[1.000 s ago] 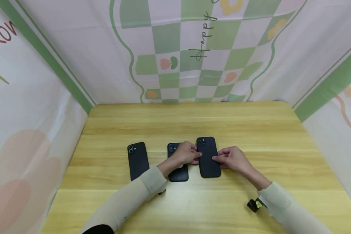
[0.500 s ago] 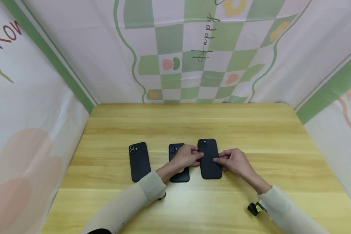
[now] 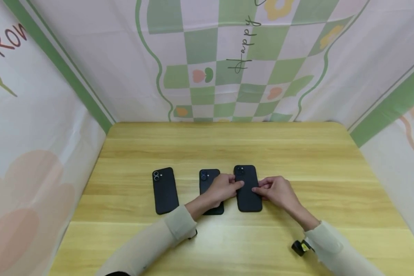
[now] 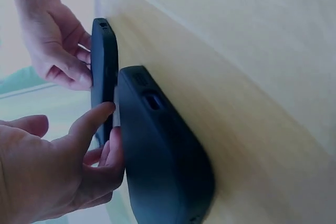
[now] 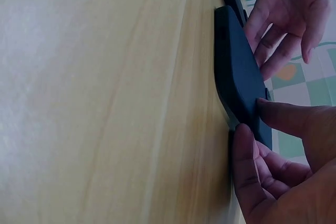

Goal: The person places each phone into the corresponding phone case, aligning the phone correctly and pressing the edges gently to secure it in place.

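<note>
Three black smartphones lie back up in a row on the wooden table. My right hand (image 3: 276, 191) pinches the right edge of the right smartphone (image 3: 248, 199), thumb on its back and fingers curled at its side. My left hand (image 3: 222, 188) reaches over the middle smartphone (image 3: 207, 175), hiding part of it. Its fingers lie by the right smartphone's left edge; in the right wrist view the left thumb (image 5: 315, 30) stands raised off that smartphone (image 5: 236, 61). The left smartphone (image 3: 165, 193) is untouched, its lower corner close to the left sleeve.
The wooden table (image 3: 296, 149) ends at a printed cloth backdrop (image 3: 200, 50), with cloth walls at both sides. A small black wrist device (image 3: 299, 247) hangs below the right sleeve (image 3: 331, 245).
The right smartphone has shifted slightly toward me. My left thumb and fingers have loosened from its left edge, while my right hand keeps its pinch. The view has shifted a little.
</note>
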{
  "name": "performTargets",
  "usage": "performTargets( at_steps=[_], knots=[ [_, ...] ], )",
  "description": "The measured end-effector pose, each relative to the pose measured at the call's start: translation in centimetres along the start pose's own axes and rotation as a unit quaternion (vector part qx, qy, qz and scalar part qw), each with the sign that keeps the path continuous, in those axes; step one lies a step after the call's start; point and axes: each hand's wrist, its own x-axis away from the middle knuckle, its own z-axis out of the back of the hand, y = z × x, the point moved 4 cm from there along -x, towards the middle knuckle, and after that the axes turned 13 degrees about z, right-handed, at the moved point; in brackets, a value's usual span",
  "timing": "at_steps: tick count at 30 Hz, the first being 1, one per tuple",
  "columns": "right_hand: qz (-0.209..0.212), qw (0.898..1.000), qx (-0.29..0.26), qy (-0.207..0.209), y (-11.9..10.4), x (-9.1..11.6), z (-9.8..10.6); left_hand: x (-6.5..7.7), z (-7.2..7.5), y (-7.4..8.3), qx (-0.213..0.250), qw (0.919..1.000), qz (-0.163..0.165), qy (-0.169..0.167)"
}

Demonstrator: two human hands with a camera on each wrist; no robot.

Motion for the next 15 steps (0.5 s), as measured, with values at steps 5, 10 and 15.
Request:
performTargets(
  at_steps=[5,10,15],
  knots=[
    [0.005,1.000,0.005,0.005,0.18,0.02,-0.01,0.22,0.02,0.14,-0.017,0.9998,-0.011,0.002],
    [0.012,1.000,0.000,0.010,0.30,0.06,-0.02,0.19,0.01,0.06,-0.007,1.0000,-0.005,-0.001],
    [0.018,1.000,0.003,0.015,0.27,0.14,-0.04,0.10,-0.04,-0.18,-0.001,1.0000,0.000,-0.005]
  ],
)
